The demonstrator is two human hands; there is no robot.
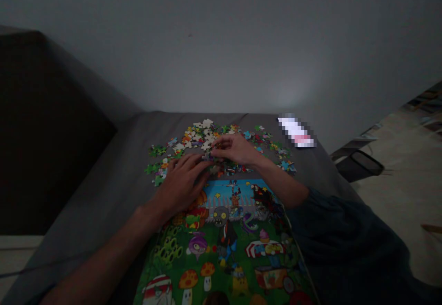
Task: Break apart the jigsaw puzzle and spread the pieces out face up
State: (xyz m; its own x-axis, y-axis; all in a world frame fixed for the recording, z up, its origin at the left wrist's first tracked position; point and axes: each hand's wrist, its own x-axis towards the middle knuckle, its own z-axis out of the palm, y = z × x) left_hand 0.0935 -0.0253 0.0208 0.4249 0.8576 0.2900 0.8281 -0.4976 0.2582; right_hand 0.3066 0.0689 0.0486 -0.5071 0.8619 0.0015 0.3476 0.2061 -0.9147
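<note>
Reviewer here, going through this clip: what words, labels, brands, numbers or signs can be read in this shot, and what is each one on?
None can be read. The assembled jigsaw puzzle shows cartoon characters, but any lettering on its striped stall is too small to read. The loose puzzle pieces are too small to show any text, and the white object is pixelated beyond reading.
</note>
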